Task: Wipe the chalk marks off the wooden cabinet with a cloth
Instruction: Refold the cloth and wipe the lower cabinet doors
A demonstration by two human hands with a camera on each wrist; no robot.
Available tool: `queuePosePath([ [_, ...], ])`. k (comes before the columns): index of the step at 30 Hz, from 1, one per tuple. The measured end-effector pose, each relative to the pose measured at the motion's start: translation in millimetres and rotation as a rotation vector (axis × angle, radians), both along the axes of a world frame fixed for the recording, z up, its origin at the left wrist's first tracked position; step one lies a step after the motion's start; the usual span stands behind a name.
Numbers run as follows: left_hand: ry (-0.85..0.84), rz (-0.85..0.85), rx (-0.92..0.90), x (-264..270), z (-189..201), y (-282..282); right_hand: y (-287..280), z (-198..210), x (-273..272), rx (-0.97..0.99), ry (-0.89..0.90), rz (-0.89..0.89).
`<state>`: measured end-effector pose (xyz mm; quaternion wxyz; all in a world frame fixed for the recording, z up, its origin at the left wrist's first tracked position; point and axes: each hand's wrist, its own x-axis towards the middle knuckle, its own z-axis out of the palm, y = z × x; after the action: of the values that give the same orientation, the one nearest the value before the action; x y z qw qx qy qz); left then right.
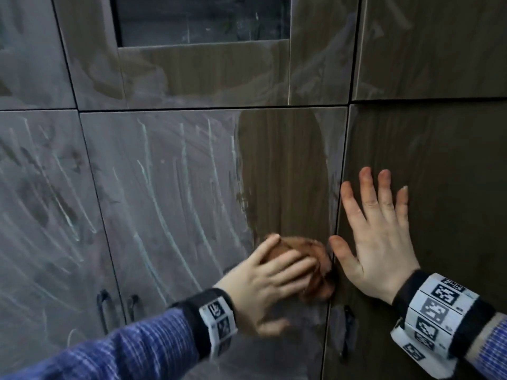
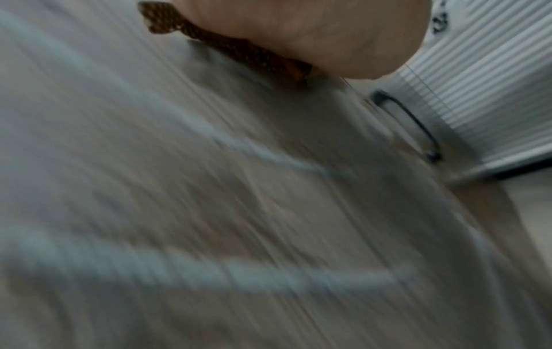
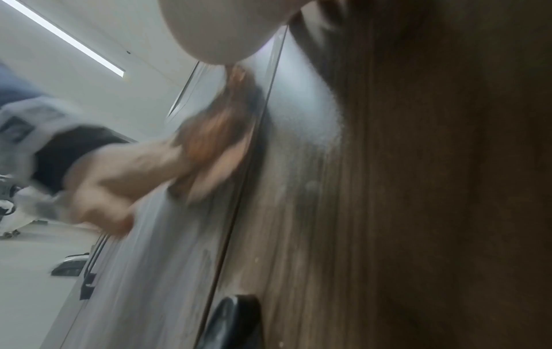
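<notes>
The brown cloth (image 1: 301, 267) lies low on the middle door of the wooden cabinet (image 1: 288, 174), against its right edge. The left hand (image 1: 263, 286) presses it flat-fingered. Remaining chalk marks (image 1: 164, 201) run near-vertically leftward, nearest that hand. The right hand (image 1: 378, 237) rests spread on the neighbouring door. No readable writing.

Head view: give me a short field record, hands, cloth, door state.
left hand: presses the cloth to the middle door, fingers fairly straight, blurred
cloth: brown, bunched, near the door's right edge
right hand: flat, fingers spread, on the right door
middle door: chalk streaks on the left part, clean dark strip on the right
chalk streaks: pale curved lines, unwiped
left door: chalky, smudged
</notes>
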<state>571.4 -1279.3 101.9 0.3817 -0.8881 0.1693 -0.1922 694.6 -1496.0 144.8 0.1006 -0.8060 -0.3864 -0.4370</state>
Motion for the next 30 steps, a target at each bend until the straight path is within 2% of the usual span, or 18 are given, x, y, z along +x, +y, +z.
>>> queuePosePath([
  [1, 0.036, -0.003, 0.008, -2, -3, 1, 0, 1, 0, -0.009, 0.004, -0.001],
  [3, -0.001, -0.034, 0.049, 0, 22, 3, -1, 1, -1, -0.009, 0.013, 0.015],
  [5, -0.178, -0.052, -0.014, 6, 73, 0, -2, 1, -3, 0.003, 0.030, 0.050],
  [7, -0.362, -0.009, -0.139, 15, 125, -9, -4, 1, -4, 0.005, 0.036, 0.068],
  [8, -0.414, 0.027, -0.182, 18, 140, -15, -5, 1, -4, 0.011, 0.040, 0.077],
  [10, -0.398, 0.026, -0.198, 25, 132, -21, -5, 1, -3, 0.032, 0.046, 0.103],
  [11, -0.340, 0.002, -0.161, 27, 112, -21, -5, 1, -3, 0.038, 0.044, 0.112],
  [13, -0.189, -0.048, -0.053, 26, 46, -15, -4, 1, -1, 0.036, 0.036, 0.109],
  [15, -0.010, -0.029, 0.024, 16, -15, -12, -4, 1, 0, 0.025, 0.030, 0.096],
  [17, 0.092, -0.018, 0.037, 10, -40, -7, -3, 1, 2, 0.013, 0.014, 0.075],
  [18, 0.111, -0.043, 0.039, 9, -32, -2, -3, 1, 3, 0.004, 0.006, 0.068],
  [19, 0.063, -0.070, 0.031, 8, -13, 5, -3, 0, 4, -0.001, 0.003, 0.073],
  [22, -0.260, -0.083, -0.090, 6, 94, 31, -3, -2, 6, 0.007, -0.004, 0.098],
  [24, -0.447, 0.029, -0.093, -3, 163, 44, -3, -3, 6, 0.011, -0.010, 0.096],
  [25, -0.491, 0.110, -0.098, -7, 180, 45, -2, -4, 6, 0.014, -0.008, 0.099],
  [27, -0.512, 0.142, -0.133, -6, 175, 46, -1, -3, 6, 0.029, -0.004, 0.102],
  [28, -0.492, 0.127, -0.160, -6, 155, 46, -1, -4, 6, 0.034, -0.007, 0.103],
  [30, -0.404, 0.118, -0.180, -9, 88, 51, -1, -4, 6, 0.034, -0.011, 0.102],
])
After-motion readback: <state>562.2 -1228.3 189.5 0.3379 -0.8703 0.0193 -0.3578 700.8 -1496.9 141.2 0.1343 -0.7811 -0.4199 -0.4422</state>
